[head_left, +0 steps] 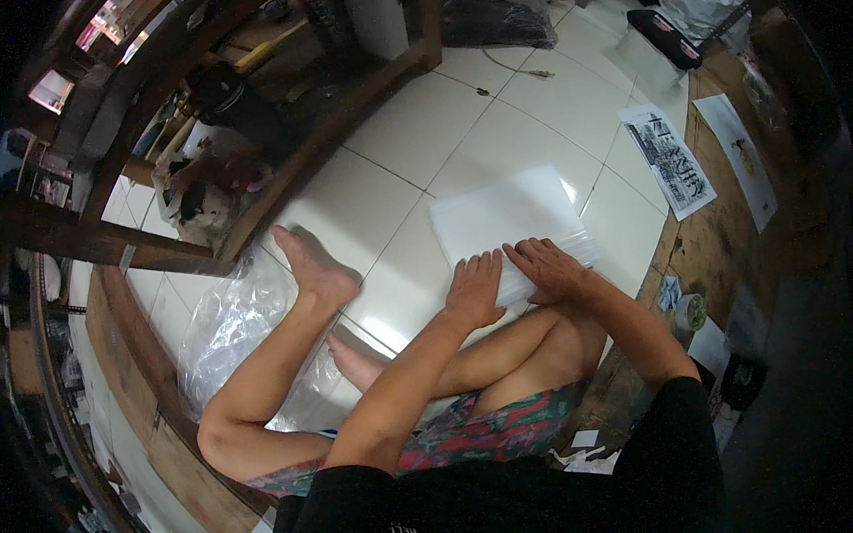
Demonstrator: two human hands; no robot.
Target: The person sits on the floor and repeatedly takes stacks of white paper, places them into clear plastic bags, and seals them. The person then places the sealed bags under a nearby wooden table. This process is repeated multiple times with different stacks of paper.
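Note:
On the tiled floor before me lies a stack of whitish, thin plastic sheets point(504, 207), roughly square, with a shiny, wrinkled near edge. My left hand point(477, 288) rests palm down on the near left part of that edge, fingers stretched forward. Close beside it, my right hand point(546, 267) lies flat on the near right part, its fingers pointing away to the left. Both hands press on the stack without gripping anything. What lies under the palms is hidden.
Crumpled clear plastic point(231, 325) spreads by my bare foot point(316, 270). A wooden bench frame point(337, 124) stands at the far left. To the right, a printed sheet point(669, 162) and a roll of tape point(691, 311) lie near a wooden board point(694, 248). A cable point(514, 68) crosses the far tiles.

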